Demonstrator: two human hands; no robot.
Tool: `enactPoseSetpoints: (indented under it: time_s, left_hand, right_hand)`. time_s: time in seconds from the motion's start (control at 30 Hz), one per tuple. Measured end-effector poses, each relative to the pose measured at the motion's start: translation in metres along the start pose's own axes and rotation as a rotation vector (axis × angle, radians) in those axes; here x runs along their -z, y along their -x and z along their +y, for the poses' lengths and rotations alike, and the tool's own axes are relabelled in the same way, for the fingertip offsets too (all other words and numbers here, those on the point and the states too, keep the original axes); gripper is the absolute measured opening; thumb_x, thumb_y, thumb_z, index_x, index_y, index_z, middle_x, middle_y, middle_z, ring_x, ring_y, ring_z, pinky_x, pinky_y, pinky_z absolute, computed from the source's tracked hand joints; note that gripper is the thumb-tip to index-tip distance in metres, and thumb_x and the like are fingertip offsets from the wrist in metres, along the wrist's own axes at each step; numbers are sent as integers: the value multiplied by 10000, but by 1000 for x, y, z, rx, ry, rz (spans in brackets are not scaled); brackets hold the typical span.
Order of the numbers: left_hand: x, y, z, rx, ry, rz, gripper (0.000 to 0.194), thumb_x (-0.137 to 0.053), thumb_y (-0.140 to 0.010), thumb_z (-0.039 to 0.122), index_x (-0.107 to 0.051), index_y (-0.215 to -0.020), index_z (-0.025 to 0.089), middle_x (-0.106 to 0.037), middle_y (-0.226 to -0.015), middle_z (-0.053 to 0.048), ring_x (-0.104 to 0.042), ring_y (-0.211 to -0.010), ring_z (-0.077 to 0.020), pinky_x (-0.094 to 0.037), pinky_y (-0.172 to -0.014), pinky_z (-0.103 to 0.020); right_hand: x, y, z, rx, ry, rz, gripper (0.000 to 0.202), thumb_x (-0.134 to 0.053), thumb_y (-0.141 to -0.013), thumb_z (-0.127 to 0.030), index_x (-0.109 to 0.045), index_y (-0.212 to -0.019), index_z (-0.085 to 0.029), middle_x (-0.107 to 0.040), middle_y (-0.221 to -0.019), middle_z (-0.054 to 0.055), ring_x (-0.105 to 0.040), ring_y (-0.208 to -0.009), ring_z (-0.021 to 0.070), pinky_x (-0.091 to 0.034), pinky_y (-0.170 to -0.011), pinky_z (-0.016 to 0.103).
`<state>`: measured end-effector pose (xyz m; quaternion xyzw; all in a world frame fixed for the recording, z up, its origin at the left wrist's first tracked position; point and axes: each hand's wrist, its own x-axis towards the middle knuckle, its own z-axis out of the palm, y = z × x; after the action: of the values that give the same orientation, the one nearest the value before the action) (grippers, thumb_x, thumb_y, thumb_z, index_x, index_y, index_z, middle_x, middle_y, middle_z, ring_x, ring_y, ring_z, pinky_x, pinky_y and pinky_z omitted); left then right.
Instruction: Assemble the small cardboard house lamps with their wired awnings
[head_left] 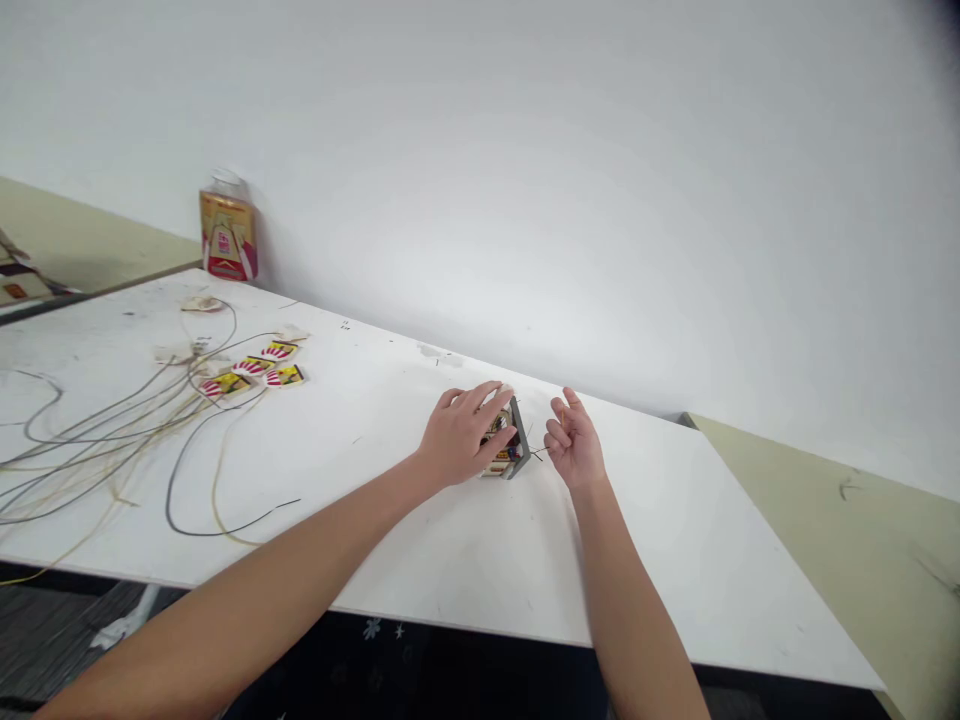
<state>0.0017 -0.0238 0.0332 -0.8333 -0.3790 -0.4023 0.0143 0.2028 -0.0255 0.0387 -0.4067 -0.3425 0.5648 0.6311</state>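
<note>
One small box (513,455) sits on the white table (690,540): cream, with colourful bits and a grey edge facing three o'clock, running roughly twelve to six. The left hand (461,438) spreads over it. The right hand (576,443), at three o'clock, is curled; I can't tell what it pinches. Four bright cards (225,384) lie toward ten.

Clothing (352,665): coloured dark, printed with pale flowers (372,628) and stars (399,631)
Forearms (634,590): seen bare
Hands (461,435): seen bare
</note>
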Motion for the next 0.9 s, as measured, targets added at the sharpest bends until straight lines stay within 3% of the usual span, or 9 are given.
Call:
enactPoseSetpoints:
  time_s: [0.07, 0.23, 0.43, 0.53, 0.67, 0.8, 0.9]
  left_hand:
    - [0, -1, 0, -1, 2, 2, 411, -387, -927, 376, -447, -1302, 220, -544, -1303, -93, -565, -1099, -207, -358, -938, -362]
    - [0, -2, 0, -29, 15, 6, 386, -371, -931, 296, -453, -1302, 229, -570, -1275, -73, -590, -1054, -182, -373, -912, -336]
    - [-3, -2, 0, -65, 33, 3, 316, -356, -927, 231, -550, -1176, 253, -585, -1273, -41, -631, -919, -143, -365, -896, -336]
    - [-5, -1, 0, -69, 42, 22, 276, -389, -922, 257, -591, -1111, 253, -607, -1236, -24, -636, -885, -132, -369, -891, -331]
    - [-9, 0, -2, -91, 66, 75, 280, -395, -923, 246, -635, -1067, 260, -657, -1143, -8, -639, -822, -109, -376, -891, -318]
    - [-12, 0, -4, -96, 65, 90, 281, -400, -916, 230, -655, -1032, 255, -667, -1136, -8, -638, -777, -106, -384, -885, -326]
    - [-12, 0, -4, -95, 42, 74, 293, -395, -915, 222, -625, -1095, 244, -654, -1168, -21, -641, -829, -125, -386, -880, -335]
  right_hand:
    - [1, 1, -1, -34, 68, -59, 365, -660, -665, -292, -520, -1002, -298, -468, -758, -95, -150, -404, 20, -138, -359, 168]
    - [7, 2, 4, 17, 382, -163, 308, -588, -707, -305, -550, -1008, -253, -432, -691, -78, -169, -422, 33, -155, -397, 185]
    - [10, 1, 17, 335, 1170, -193, 200, -548, -712, -246, -625, -895, -225, -581, -773, -22, -372, -523, 86, -306, -512, 225]
    - [10, 2, 15, 359, 1400, -203, 154, -537, -751, -276, -657, -845, -256, -653, -835, -14, -484, -633, 133, -336, -576, 243]
    - [11, 2, 11, 292, 1420, -271, 212, -495, -783, -281, -696, -853, -280, -688, -844, -28, -570, -752, 171, -377, -646, 251]
    - [11, 1, 13, 198, 1354, -357, 240, -481, -732, -221, -703, -821, -243, -675, -770, -28, -552, -687, 156, -374, -591, 228]
    - [11, 0, 17, 209, 1277, -388, 214, -491, -679, -212, -683, -773, -217, -654, -740, -18, -523, -662, 149, -379, -575, 222]
